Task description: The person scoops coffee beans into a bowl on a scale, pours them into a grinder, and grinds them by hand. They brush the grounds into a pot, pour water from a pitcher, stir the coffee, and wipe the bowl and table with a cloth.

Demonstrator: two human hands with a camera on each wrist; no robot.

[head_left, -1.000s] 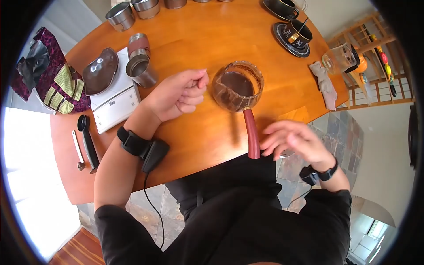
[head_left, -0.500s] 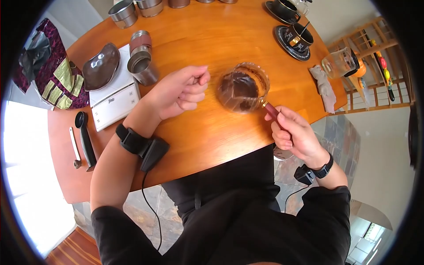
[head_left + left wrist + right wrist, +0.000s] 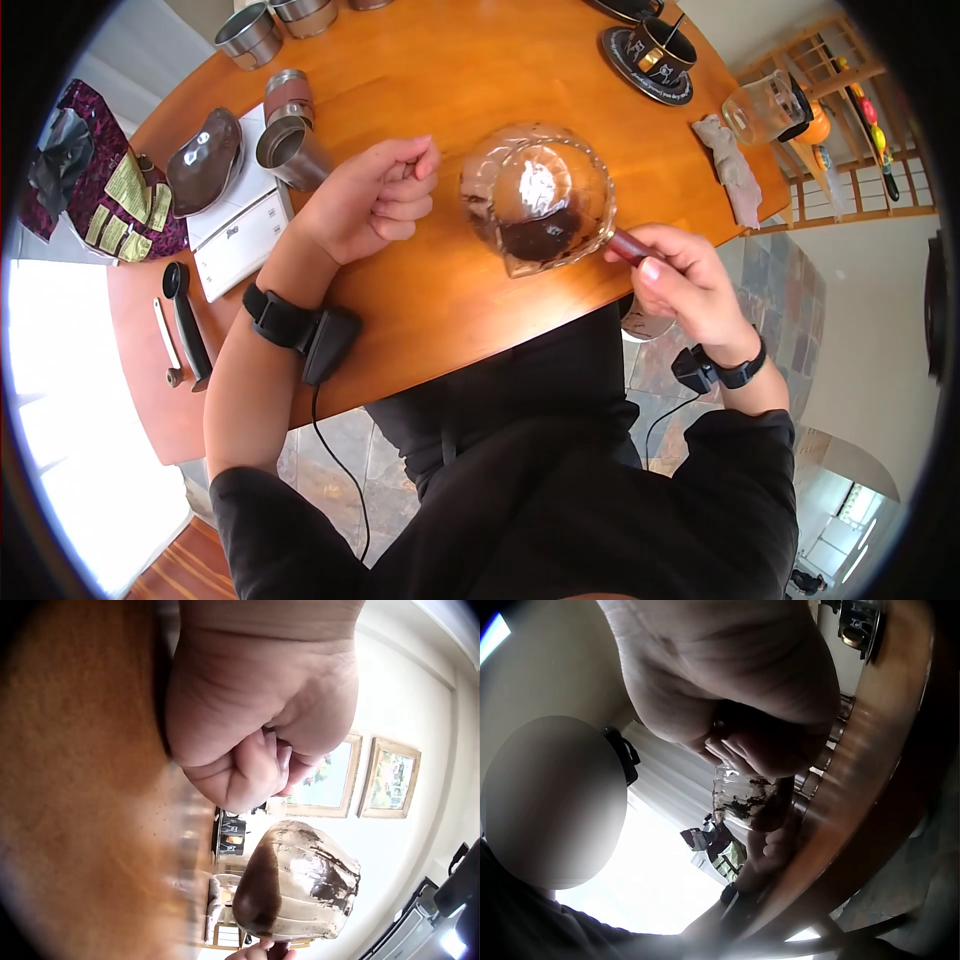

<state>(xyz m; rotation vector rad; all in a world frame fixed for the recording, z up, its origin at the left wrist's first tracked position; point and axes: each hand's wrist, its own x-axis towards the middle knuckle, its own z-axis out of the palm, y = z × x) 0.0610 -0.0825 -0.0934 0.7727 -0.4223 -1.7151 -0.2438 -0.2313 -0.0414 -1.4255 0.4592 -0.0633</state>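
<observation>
- Lifted since earlier, the glass pot (image 3: 538, 205) tilts off the tabletop (image 3: 480, 60); my right hand (image 3: 685, 285) fingers grasp its red handle (image 3: 628, 246) at four o'clock.
- My left hand (image 3: 375, 195) rests clenched at nine o'clock, holding nothing.

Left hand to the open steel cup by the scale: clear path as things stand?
Probably yes. The left hand, curled and holding nothing, rests on the wooden table just right of the steel cup, with only bare wood between. The glass pot sits on its other side, held by the right hand.
</observation>
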